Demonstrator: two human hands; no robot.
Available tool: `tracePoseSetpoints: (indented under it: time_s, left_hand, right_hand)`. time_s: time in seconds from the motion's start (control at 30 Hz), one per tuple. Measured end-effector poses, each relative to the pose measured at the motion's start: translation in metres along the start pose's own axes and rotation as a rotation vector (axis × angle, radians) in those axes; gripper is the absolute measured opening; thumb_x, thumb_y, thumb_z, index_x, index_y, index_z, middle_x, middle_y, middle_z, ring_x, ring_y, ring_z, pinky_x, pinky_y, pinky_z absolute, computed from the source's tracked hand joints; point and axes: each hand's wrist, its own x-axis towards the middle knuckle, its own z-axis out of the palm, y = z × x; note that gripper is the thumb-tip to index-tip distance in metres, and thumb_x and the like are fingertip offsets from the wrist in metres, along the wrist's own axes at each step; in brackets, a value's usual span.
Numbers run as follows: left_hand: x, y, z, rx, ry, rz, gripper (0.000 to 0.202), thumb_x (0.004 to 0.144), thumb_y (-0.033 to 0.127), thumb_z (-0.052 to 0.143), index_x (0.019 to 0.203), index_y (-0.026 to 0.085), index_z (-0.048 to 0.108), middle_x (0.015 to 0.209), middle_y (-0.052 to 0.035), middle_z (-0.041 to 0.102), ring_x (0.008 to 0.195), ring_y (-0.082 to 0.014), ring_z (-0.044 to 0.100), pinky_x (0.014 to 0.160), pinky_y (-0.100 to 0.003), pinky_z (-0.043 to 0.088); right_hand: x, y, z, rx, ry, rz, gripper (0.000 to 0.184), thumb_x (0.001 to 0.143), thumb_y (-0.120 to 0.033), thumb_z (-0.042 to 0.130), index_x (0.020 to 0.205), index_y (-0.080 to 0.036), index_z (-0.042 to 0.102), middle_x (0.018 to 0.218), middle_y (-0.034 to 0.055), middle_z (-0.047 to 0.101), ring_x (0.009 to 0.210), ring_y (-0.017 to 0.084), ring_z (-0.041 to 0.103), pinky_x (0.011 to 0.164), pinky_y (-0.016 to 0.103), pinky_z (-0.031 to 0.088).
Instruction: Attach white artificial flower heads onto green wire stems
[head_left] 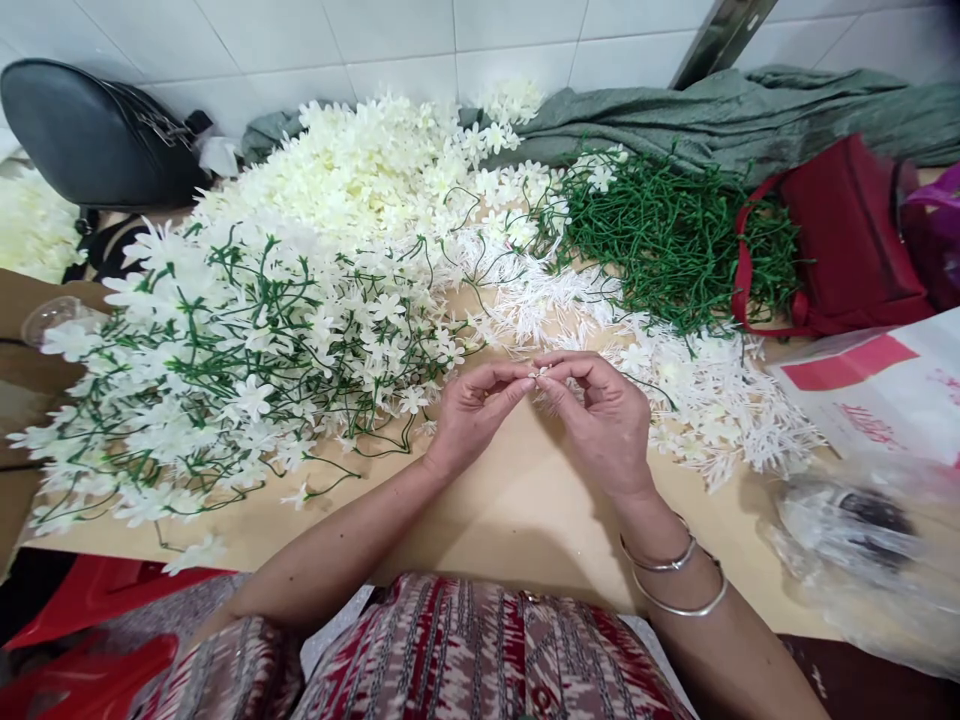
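My left hand (484,405) and my right hand (604,415) meet fingertip to fingertip over the table (517,520). Both are closed in a pinch on a small white flower part (541,373), mostly covered by the fingers. To the left lies a heap of white artificial flowers on green stems (255,330). Behind it rises a pile of loose cream flower heads (375,165). Thin white stamen-like pieces (559,300) are spread just beyond my hands, and more lie to the right. Farther back on the right sits a tangle of bare green stems (667,235).
A black bag (97,135) stands at the back left. On the right are a red bag (855,240), a white and red printed bag (885,380) and a clear plastic bag (862,540) with something dark inside. Green cloth (720,120) runs along the tiled wall.
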Motion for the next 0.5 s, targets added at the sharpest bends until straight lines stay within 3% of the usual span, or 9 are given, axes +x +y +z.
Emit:
tracePoseSetpoints:
  time_s: [0.13, 0.33, 0.5]
  left_hand:
    - [-0.002, -0.003, 0.003, 0.004, 0.043, -0.015, 0.028, 0.093, 0.046, 0.080, 0.104, 0.020, 0.077, 0.095, -0.0041, 0.079, 0.086, -0.0124, 0.074, 0.086, -0.026, 0.061]
    - [-0.003, -0.001, 0.003, -0.020, 0.059, 0.032, 0.023, 0.092, 0.042, 0.083, 0.097, 0.020, 0.080, 0.098, -0.0053, 0.081, 0.091, -0.0132, 0.076, 0.090, -0.027, 0.063]
    - [-0.005, 0.007, 0.002, -0.089, 0.030, 0.049, 0.016, 0.093, 0.038, 0.083, 0.099, 0.023, 0.082, 0.104, -0.0050, 0.084, 0.099, -0.0161, 0.080, 0.097, -0.033, 0.066]
  right_hand:
    - [0.001, -0.004, 0.000, -0.056, 0.041, -0.075, 0.008, 0.093, -0.027, 0.076, 0.086, -0.024, 0.072, 0.094, 0.0025, 0.079, 0.093, 0.020, 0.075, 0.091, 0.039, 0.060]
    - [-0.001, -0.010, 0.001, -0.263, 0.097, -0.260, 0.011, 0.094, -0.026, 0.073, 0.083, -0.027, 0.070, 0.086, 0.0019, 0.079, 0.083, 0.021, 0.075, 0.081, 0.040, 0.061]
    - [-0.007, -0.011, 0.003, -0.146, 0.130, -0.140, 0.008, 0.091, -0.024, 0.076, 0.096, -0.026, 0.071, 0.088, 0.0013, 0.076, 0.086, 0.020, 0.074, 0.085, 0.039, 0.061]
